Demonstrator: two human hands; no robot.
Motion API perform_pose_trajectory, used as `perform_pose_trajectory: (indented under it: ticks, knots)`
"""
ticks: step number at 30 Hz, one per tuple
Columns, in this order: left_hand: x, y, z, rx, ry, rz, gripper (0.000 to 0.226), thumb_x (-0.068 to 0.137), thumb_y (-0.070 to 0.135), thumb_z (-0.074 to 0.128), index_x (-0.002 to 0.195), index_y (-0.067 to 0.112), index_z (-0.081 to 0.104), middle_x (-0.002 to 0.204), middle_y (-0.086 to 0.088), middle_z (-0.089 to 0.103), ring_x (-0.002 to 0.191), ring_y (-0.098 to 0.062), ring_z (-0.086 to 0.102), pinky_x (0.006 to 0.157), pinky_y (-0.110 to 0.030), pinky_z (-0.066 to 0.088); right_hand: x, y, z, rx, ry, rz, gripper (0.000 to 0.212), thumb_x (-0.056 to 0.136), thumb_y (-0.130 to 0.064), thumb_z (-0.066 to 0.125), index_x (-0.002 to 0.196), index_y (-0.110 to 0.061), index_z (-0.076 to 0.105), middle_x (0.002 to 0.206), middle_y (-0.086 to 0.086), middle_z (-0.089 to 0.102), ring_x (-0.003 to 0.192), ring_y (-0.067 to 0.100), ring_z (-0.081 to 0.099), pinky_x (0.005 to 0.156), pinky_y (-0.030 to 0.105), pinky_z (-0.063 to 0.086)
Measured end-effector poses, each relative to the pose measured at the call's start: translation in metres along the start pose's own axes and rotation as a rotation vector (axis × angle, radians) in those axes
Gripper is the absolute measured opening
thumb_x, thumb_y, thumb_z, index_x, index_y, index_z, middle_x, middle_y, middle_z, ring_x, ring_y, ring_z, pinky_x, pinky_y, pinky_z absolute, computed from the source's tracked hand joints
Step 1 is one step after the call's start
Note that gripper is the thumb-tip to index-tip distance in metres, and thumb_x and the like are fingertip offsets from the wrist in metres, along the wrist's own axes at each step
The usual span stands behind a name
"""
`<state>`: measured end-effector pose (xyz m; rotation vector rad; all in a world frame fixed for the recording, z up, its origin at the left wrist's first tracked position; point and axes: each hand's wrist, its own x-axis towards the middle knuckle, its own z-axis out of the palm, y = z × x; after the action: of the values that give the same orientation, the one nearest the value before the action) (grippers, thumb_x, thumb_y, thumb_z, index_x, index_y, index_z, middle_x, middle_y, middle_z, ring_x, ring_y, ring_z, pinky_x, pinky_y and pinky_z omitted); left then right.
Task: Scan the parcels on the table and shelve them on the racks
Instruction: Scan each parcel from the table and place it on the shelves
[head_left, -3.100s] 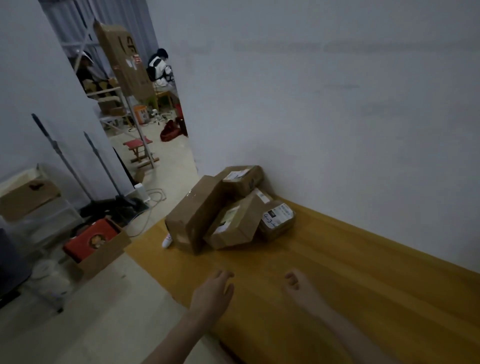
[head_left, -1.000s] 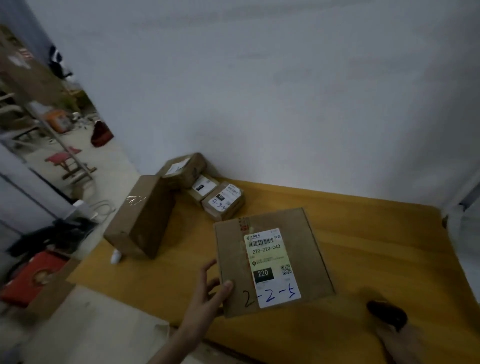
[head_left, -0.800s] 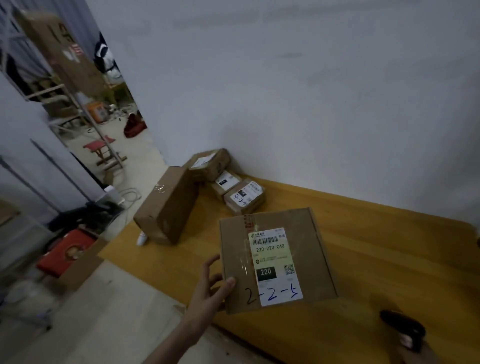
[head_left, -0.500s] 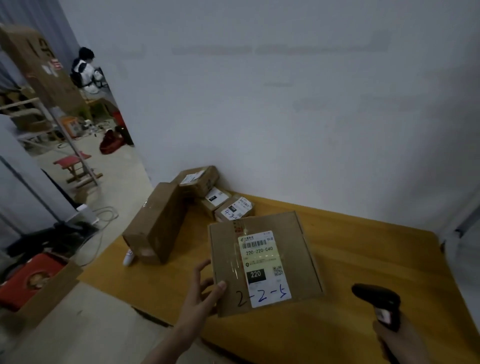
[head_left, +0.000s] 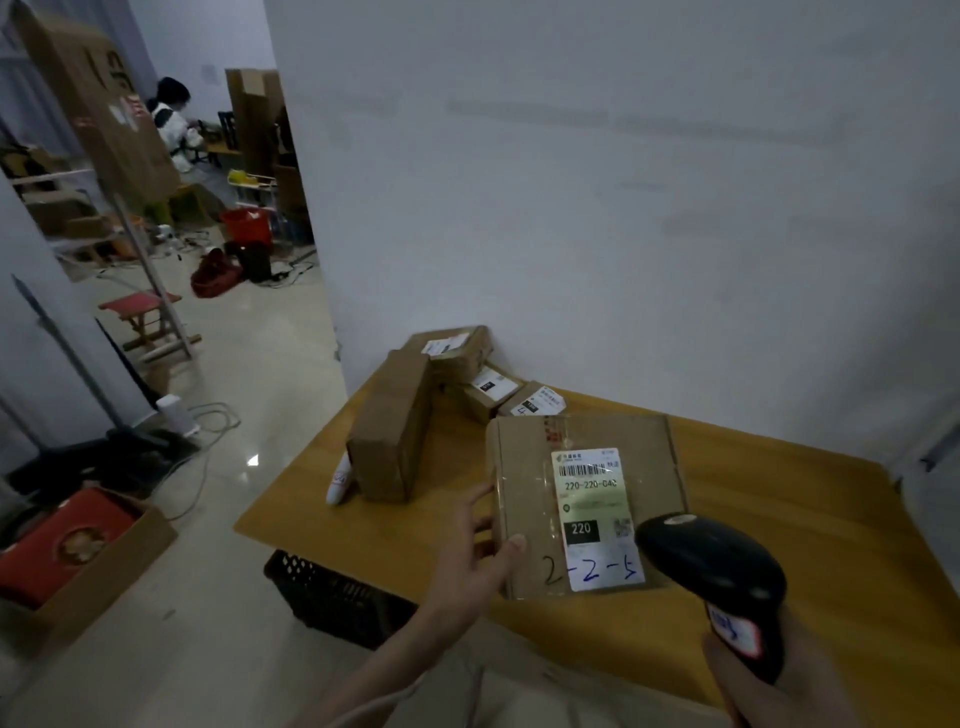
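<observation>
Parcel (head_left: 524, 499), a flat stiff cardboard box, is tilted up over the table (head_left: 810, 519); it probably weighs little. The left hand (head_left: 467, 566) pinches its lower left edge, thumb on the face. The right hand (head_left: 753, 680) is wrapped around a scanner (head_left: 711, 571) beside the label (head_left: 592, 514).

The left hand (head_left: 475, 558) grips the left edge of a flat cardboard parcel (head_left: 524, 483), thumb on its top face, holding it above the wooden table (head_left: 810, 519). Its white label (head_left: 595, 514) faces up (printed 220-220-C40, handwritten 2-2-5). The right hand (head_left: 758, 680) holds a black barcode scanner (head_left: 711, 569), head just right of the label. Far left on the table, four more parcels (head_left: 447, 384) cluster by the wall.
</observation>
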<state>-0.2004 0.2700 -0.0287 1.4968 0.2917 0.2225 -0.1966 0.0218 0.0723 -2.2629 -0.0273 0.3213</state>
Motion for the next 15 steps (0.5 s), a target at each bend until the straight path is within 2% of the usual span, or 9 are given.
perform_pose_trajectory:
  ticks: [1, 4, 9, 12, 15]
  knots:
    - [-0.005, -0.001, -0.001, 0.019, -0.010, 0.015, 0.061, 0.082, 0.037, 0.072, 0.130, 0.049, 0.036, 0.127, 0.001, 0.054, 0.109, -0.015, 0.062, 0.081, -0.041, 0.059, -0.002, -0.005, 0.006, 0.051, 0.025, 0.013, 0.015, 0.082, 0.004, 0.066, 0.088, -0.005, 0.055, 0.067, 0.017, 0.057, 0.059, 0.027, 0.052, 0.063, 0.034, 0.041]
    - [-0.020, 0.000, -0.002, 0.042, -0.089, 0.037, 0.061, 0.087, 0.028, 0.066, 0.136, 0.040, 0.030, 0.128, 0.007, 0.052, 0.104, 0.001, 0.061, 0.075, -0.025, 0.056, -0.024, -0.012, 0.019, 0.161, -0.034, 0.018, 0.033, 0.084, 0.000, 0.064, 0.095, -0.027, 0.049, 0.068, 0.018, 0.060, 0.053, 0.030, 0.055, 0.053, 0.033, 0.043]
    - [-0.033, 0.000, 0.006, 0.088, -0.199, 0.040, 0.059, 0.090, 0.022, 0.062, 0.132, 0.045, 0.028, 0.126, 0.005, 0.051, 0.103, -0.009, 0.061, 0.070, -0.016, 0.053, -0.037, -0.012, 0.030, 0.237, 0.019, 0.008, 0.034, 0.087, -0.004, 0.061, 0.094, -0.033, 0.046, 0.068, 0.006, 0.057, 0.061, 0.019, 0.053, 0.059, 0.030, 0.042]
    - [-0.037, 0.001, 0.011, 0.090, -0.241, 0.055, 0.058, 0.089, 0.023, 0.062, 0.132, 0.044, 0.028, 0.125, 0.008, 0.051, 0.104, -0.004, 0.059, 0.071, -0.013, 0.052, -0.042, -0.008, 0.030, 0.267, 0.073, 0.019, 0.031, 0.087, -0.005, 0.061, 0.091, -0.033, 0.047, 0.067, 0.007, 0.057, 0.058, 0.022, 0.053, 0.060, 0.034, 0.044]
    - [-0.038, 0.000, 0.015, 0.098, -0.256, 0.057, 0.063, 0.083, 0.033, 0.063, 0.134, 0.044, 0.028, 0.127, 0.004, 0.054, 0.105, -0.005, 0.061, 0.073, -0.016, 0.053, -0.048, -0.005, 0.027, 0.272, 0.096, 0.018, 0.029, 0.088, -0.004, 0.058, 0.087, -0.030, 0.046, 0.068, 0.008, 0.055, 0.056, 0.019, 0.051, 0.055, 0.030, 0.042]
